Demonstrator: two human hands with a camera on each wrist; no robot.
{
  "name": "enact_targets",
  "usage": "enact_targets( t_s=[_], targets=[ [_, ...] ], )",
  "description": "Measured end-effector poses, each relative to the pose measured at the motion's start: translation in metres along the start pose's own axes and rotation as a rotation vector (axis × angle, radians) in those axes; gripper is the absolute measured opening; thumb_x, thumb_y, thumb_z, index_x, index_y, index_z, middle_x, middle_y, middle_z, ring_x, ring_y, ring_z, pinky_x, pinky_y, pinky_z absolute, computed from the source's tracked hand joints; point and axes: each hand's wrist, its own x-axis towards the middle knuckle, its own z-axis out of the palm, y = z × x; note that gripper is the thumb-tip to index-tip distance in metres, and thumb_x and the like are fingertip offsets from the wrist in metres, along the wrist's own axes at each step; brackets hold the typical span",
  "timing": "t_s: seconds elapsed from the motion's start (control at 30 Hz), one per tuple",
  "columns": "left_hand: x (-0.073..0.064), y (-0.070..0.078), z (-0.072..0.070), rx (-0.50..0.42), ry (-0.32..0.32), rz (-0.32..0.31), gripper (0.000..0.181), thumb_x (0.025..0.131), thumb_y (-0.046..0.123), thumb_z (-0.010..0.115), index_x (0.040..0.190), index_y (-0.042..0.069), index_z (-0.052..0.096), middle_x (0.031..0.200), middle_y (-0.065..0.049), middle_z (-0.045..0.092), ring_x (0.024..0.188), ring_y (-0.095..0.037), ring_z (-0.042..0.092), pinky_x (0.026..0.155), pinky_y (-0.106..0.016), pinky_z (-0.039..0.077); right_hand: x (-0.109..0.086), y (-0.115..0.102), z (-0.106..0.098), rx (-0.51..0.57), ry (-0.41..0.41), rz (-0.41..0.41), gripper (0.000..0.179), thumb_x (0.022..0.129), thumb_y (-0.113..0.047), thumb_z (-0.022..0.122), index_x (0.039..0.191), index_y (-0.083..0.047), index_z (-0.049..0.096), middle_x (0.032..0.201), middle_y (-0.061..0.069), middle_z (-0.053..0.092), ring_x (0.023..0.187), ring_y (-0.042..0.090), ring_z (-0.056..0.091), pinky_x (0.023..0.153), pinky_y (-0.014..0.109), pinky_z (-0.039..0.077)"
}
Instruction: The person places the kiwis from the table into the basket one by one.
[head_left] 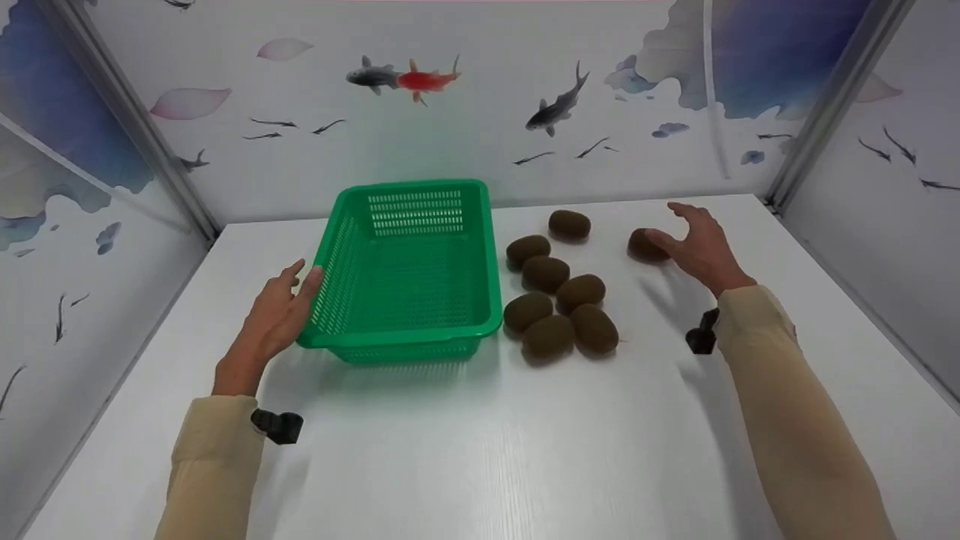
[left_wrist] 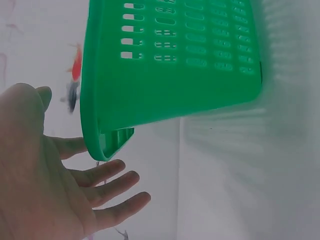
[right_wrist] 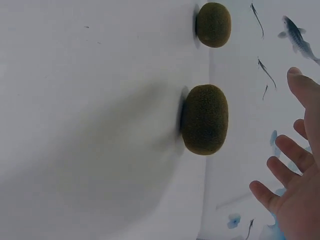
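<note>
A green plastic basket (head_left: 405,334) with slotted walls stands on the white table, its inside bare. My left hand (head_left: 279,311) is at the basket's left rim, fingers extended and spread; the left wrist view shows the fingers (left_wrist: 115,210) beside the rim's corner. On the right, my right hand (head_left: 701,247) hovers with thumb and fingers apart over a lone brown kiwi (head_left: 645,246). In the right wrist view that kiwi (right_wrist: 206,120) sits on the table, apart from the relaxed hand (right_wrist: 295,170). Neither hand grips anything.
Several more kiwis (head_left: 546,274) lie in a loose cluster by the basket's right side, one kiwi (head_left: 569,225) farther back. White panels printed with fish (head_left: 559,105) enclose the table (head_left: 480,457) at the back and both sides. Each wrist carries a small black camera (head_left: 279,426).
</note>
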Motion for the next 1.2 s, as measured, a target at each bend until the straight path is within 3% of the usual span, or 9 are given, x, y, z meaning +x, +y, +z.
enact_targets(
  t_s=[0.2,0.33,0.43,0.6,0.7,0.9,1.03,1.2],
  targets=[
    [-0.010,-0.007,0.001,-0.159,-0.012,-0.061,0.084,0.102,0.066,0.018,0.162,0.008,0.012,0.162,-0.029,0.022,0.149,-0.049,0.024,0.119,-0.067,0.025,0.001,0.013,0.004,0.099,-0.064,0.085,0.095,0.096,-0.057,0.058,0.161,-0.004,0.013,0.163,0.029,0.017,0.152,0.047,0.013,0.122,0.063,0.018],
    [-0.015,-0.010,-0.002,-0.296,-0.027,-0.080,0.084,0.102,0.066,0.023,0.161,0.006,0.017,0.162,-0.026,0.025,0.148,-0.046,0.030,0.116,-0.062,0.033,0.002,0.020,0.009,0.124,-0.157,0.131,0.102,0.096,-0.058,0.055,0.161,-0.007,-0.004,0.166,0.028,0.002,0.154,0.047,0.003,0.122,0.065,0.013],
    [-0.015,-0.013,-0.002,-0.373,-0.061,-0.113,0.081,0.103,0.062,0.030,0.161,0.006,0.016,0.162,-0.026,0.026,0.145,-0.046,0.035,0.116,-0.059,0.037,0.002,0.026,0.013,0.133,-0.184,0.152,0.104,0.097,-0.058,0.055,0.161,-0.008,-0.008,0.166,0.027,-0.002,0.154,0.047,0.000,0.123,0.065,0.011],
    [-0.013,-0.017,-0.001,-0.460,-0.096,-0.144,0.074,0.105,0.053,0.036,0.162,0.011,0.015,0.165,-0.023,0.020,0.146,-0.042,0.033,0.118,-0.055,0.036,0.005,0.031,0.019,0.181,-0.150,0.186,0.101,0.096,-0.056,0.059,0.162,-0.009,-0.002,0.167,0.024,0.001,0.153,0.048,0.007,0.123,0.064,0.015],
    [-0.014,-0.020,-0.001,-0.471,-0.105,-0.141,0.069,0.106,0.050,0.037,0.162,0.013,0.016,0.165,-0.021,0.020,0.146,-0.039,0.036,0.115,-0.047,0.043,0.006,0.033,0.021,0.213,-0.103,0.203,0.094,0.097,-0.052,0.059,0.162,-0.011,0.004,0.168,0.022,0.005,0.153,0.047,0.012,0.123,0.062,0.019],
    [-0.014,-0.026,0.000,-0.508,-0.115,-0.159,0.060,0.108,0.036,0.039,0.161,0.015,0.020,0.165,-0.019,0.022,0.141,-0.035,0.041,0.088,-0.021,0.057,0.009,0.033,0.025,0.288,-0.063,0.220,0.090,0.098,-0.046,0.061,0.162,-0.012,0.007,0.168,0.020,0.005,0.154,0.045,0.012,0.124,0.058,0.020],
    [-0.016,-0.034,-0.001,-0.572,-0.114,-0.165,0.061,0.107,0.038,0.043,0.160,0.013,0.025,0.161,-0.015,0.031,0.126,-0.020,0.054,0.083,-0.020,0.057,0.014,0.031,0.028,0.306,-0.103,0.258,0.096,0.096,-0.046,0.063,0.163,-0.013,0.003,0.169,0.019,0.000,0.155,0.043,0.007,0.126,0.057,0.015],
    [-0.016,-0.045,0.002,-0.766,-0.125,-0.153,0.067,0.104,0.041,0.053,0.159,0.011,0.029,0.132,0.007,0.059,0.106,-0.004,0.065,0.085,-0.022,0.058,0.019,0.027,0.032,0.300,-0.108,0.272,0.097,0.096,-0.043,0.066,0.163,-0.013,0.003,0.169,0.019,-0.001,0.155,0.041,0.006,0.126,0.057,0.013]
  ],
)
